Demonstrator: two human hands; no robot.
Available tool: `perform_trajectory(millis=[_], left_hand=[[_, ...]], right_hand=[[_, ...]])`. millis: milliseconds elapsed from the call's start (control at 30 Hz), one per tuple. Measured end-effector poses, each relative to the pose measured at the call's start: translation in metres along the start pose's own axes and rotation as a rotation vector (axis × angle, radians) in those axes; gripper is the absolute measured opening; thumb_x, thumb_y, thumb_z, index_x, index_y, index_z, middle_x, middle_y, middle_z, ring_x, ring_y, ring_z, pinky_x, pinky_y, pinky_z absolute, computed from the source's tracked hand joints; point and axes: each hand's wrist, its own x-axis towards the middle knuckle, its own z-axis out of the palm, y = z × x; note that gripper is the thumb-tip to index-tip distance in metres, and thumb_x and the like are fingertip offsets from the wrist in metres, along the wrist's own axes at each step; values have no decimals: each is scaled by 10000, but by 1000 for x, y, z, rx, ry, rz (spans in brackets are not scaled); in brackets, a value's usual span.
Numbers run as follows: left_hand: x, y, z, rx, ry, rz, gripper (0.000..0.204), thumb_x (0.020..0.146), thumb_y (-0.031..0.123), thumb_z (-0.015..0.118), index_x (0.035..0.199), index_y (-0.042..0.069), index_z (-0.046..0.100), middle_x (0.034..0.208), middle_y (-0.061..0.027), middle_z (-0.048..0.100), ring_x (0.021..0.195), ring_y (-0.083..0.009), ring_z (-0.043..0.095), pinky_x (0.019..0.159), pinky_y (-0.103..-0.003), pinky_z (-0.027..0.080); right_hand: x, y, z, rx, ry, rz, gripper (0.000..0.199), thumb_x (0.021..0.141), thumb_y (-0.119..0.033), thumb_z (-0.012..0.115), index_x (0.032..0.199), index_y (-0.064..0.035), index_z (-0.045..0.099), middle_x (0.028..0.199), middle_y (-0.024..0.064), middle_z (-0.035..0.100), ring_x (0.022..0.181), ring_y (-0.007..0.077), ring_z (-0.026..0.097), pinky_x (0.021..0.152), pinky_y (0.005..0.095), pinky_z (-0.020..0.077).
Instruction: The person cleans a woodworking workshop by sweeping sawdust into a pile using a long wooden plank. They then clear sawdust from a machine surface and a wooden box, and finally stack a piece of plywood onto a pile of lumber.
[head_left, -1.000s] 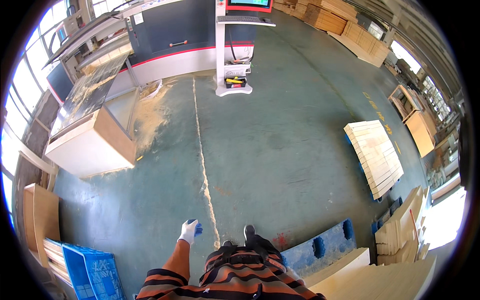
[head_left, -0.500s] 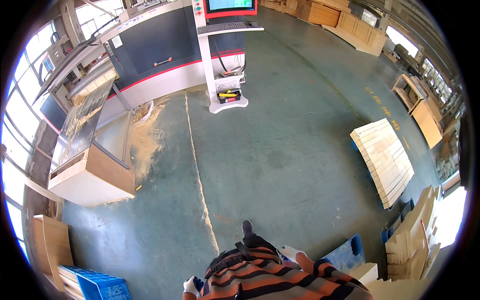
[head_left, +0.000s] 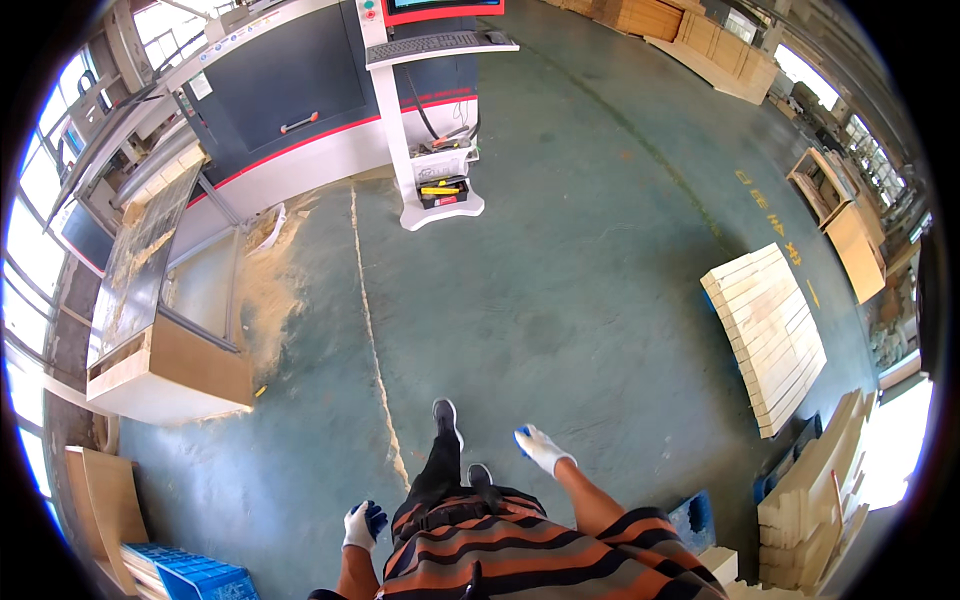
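Note:
Both my hands wear white work gloves with blue-coated palms and fingers. My left hand (head_left: 365, 524) hangs beside my left hip, its blue fingers loosely bent and apart, with nothing seen in them. Ahead of my right hip, my right hand (head_left: 541, 449) swings out over the floor. Its fingers are slightly curled and seem to hold nothing. Neither hand touches any object. Between them my feet are in mid-stride, the left shoe (head_left: 446, 412) in front of the right one (head_left: 480, 473).
Ahead stands a dark machine (head_left: 285, 85) with a keyboard stand (head_left: 395, 130). Sawdust (head_left: 270, 295) lies beside its outfeed table (head_left: 140, 260). A pallet of light wood pieces (head_left: 768, 335) is at right, stacked boards (head_left: 815, 500) nearer. A blue crate (head_left: 205, 575) sits low at left.
My right hand has swung forward from beside my hip, and my left hand shows further forward too. My left foot has come out in front. The machine has shifted slightly left in view.

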Motion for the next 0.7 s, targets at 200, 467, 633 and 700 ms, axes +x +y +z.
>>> perform_trajectory(millis=[200, 467, 633, 700], left_hand=[[82, 54, 68, 157, -10, -117, 103, 882, 178, 575, 901, 80, 549, 722, -76, 593, 555, -253, 601, 489, -399, 527], [172, 158, 262, 261, -260, -64, 150, 879, 203, 583, 907, 58, 556, 751, -74, 607, 611, -236, 620, 523, -363, 523], [234, 236, 349, 440, -316, 43, 209, 885, 208, 599, 1009, 44, 566, 835, -91, 633, 675, -223, 639, 588, -370, 555], [243, 264, 385, 436, -324, 57, 212, 885, 212, 599, 1015, 47, 567, 844, -89, 633, 678, -218, 639, 588, -362, 554]], right_hand=[[-9, 86, 11, 425, -1, 323, 344, 891, -340, 529, 1043, -32, 527, 808, 72, 576, 684, 174, 531, 623, 319, 441], [-25, 184, 45, 471, 196, 589, 428, 852, -363, 575, 1092, -11, 529, 911, 127, 596, 772, 231, 582, 678, 394, 491], [18, -1, -51, 806, 260, 524, 359, 858, -313, 605, 1048, -16, 539, 920, 118, 594, 856, 255, 585, 691, 415, 481], [51, -27, -73, 757, 313, 313, 354, 887, -312, 578, 1089, -24, 535, 885, 91, 599, 780, 210, 581, 651, 358, 482]])
